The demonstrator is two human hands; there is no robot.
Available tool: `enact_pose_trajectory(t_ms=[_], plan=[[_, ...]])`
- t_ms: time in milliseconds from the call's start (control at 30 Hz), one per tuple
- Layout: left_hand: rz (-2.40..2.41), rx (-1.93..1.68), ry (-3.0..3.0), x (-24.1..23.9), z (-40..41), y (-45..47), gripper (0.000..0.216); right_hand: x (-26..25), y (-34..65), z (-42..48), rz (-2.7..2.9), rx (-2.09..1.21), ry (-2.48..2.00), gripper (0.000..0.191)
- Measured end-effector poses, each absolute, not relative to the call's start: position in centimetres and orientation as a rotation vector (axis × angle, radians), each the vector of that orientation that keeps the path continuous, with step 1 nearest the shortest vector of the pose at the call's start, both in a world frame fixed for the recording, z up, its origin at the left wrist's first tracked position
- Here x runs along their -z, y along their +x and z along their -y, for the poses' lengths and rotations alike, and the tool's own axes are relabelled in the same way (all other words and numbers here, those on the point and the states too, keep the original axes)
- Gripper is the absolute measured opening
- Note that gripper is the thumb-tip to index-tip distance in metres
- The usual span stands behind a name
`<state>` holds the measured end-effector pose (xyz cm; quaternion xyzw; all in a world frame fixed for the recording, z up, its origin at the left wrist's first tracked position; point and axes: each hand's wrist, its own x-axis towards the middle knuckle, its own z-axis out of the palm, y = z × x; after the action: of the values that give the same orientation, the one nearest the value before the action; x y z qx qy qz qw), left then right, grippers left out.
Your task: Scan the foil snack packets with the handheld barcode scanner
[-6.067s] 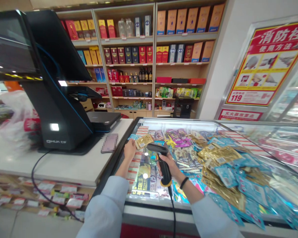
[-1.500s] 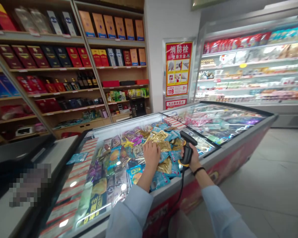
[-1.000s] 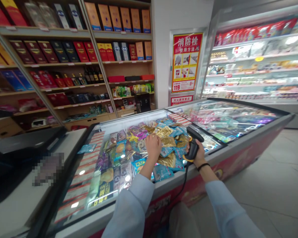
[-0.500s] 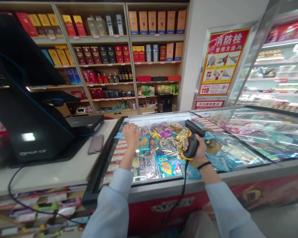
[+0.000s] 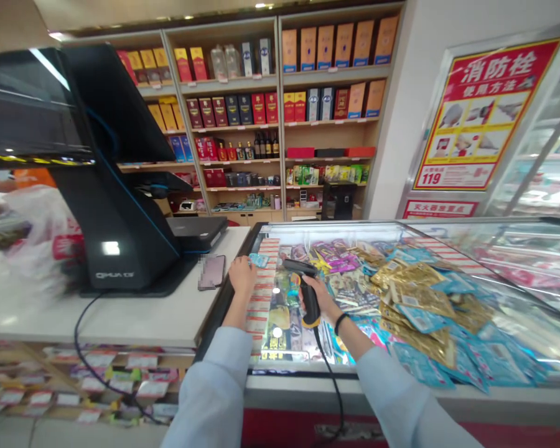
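My right hand [image 5: 320, 297] is closed round the grip of a black and yellow barcode scanner [image 5: 311, 302], held over the glass top of a chest freezer. The scanner's head points left and its cable hangs down the freezer's front. My left hand [image 5: 242, 275] is at the freezer's left edge, right beside a small blue packet [image 5: 260, 259]. Its fingers bend away from me and the tips are hidden, so a grip does not show. To the right of the scanner lies a heap of gold packets [image 5: 415, 298] and blue packets [image 5: 499, 364].
Left of the freezer, a white counter [image 5: 144, 317] bears a black checkout terminal [image 5: 121, 236] and a phone [image 5: 213, 272]. A plastic bag [image 5: 42, 230] stands behind the terminal, near part of another person. Shelves of boxed goods [image 5: 233, 109] line the back wall.
The view has swung left. My right hand has carried the scanner leftward, away from the gold packets. My left hand has shifted left to the blue packet at the freezer's edge.
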<state>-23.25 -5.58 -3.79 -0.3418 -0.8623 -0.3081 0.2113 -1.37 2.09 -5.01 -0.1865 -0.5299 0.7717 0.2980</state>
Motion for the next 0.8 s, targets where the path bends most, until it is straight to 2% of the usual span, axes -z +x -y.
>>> enact_pose_trajectory(t_ms=[200, 467, 567, 800], plan=[[2.381, 0.583, -1.077, 5.5, 5.3, -23.2, 0.027, 6.6, -2.5, -1.4, 1.454, -2.09, -0.546, 0.041], [2.327, 0.733, -1.232, 7.1, 5.1, -24.6, 0.025, 6.3, -2.2, -1.2, 1.419, -2.102, -0.588, 0.043], [2.32, 0.781, -1.311, 7.5, 4.8, -25.2, 0.031, 6.1, -2.2, -1.2, 1.398, -2.114, -0.579, 0.045], [2.407, 0.513, -1.262, 6.5, 5.1, -25.7, 0.041, 5.4, -1.7, -1.4, 1.324, -2.093, -0.548, 0.046]])
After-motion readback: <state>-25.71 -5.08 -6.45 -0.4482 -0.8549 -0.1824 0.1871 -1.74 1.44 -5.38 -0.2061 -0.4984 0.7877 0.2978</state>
